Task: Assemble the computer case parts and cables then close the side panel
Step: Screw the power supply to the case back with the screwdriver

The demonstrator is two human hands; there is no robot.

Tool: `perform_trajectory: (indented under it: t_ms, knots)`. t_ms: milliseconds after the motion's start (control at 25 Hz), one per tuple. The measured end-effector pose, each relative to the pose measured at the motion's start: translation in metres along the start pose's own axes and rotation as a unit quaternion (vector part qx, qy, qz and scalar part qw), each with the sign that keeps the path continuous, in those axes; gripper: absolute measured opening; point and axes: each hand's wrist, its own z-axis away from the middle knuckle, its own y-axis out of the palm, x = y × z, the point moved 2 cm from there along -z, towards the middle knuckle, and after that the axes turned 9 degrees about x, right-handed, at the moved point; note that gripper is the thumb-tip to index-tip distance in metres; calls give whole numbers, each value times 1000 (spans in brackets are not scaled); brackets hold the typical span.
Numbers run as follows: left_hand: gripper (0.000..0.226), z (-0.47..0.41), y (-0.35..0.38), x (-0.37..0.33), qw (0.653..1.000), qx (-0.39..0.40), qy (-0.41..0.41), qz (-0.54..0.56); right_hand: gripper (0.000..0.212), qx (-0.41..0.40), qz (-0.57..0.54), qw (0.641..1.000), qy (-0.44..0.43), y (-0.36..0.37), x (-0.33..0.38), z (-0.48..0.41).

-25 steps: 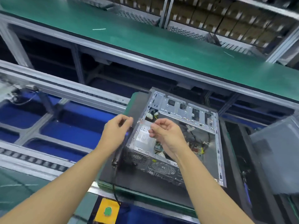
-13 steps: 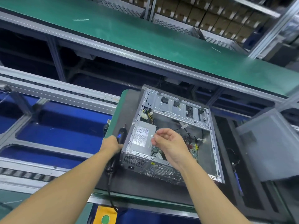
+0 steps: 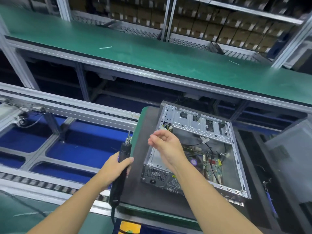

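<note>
An open silver-grey metal computer case (image 3: 199, 124) lies on its side in the centre right of the frame, on a dark grey mat with a green edge (image 3: 135, 196). Its green circuit board (image 3: 211, 168) and black cables (image 3: 211, 149) are exposed.

The left hand (image 3: 116, 171), in the lower centre, has its grip wrapped round a black cylindrical electric screwdriver (image 3: 124, 150). The tool's tip points toward the top of the frame, just left of the mat's green edge.

The right hand (image 3: 166, 146) hovers over the near left corner of the computer case. Its fingers are curled, thumb and forefinger close together. It is blurred, so whether this grip has hold of anything cannot be told.

A long green surface (image 3: 152, 53) crosses the upper frame. Brown cardboard boxes (image 3: 219, 31) are shelved behind it.
</note>
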Motion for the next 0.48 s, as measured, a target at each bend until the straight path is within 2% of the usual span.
perform_trajectory:
  t_ms: [160,280,480]
  knots:
    - [17,25,27,-30,995,56,59,-61,13,52,-128,990,-18,23,4,6]
    - [14,31,48,-46,989,66,78,-103,12,90,-200,975,-28,19,9,15]
    - [15,31,73,-57,991,86,82,-60,11,100,-241,964,-54,-6,13,30]
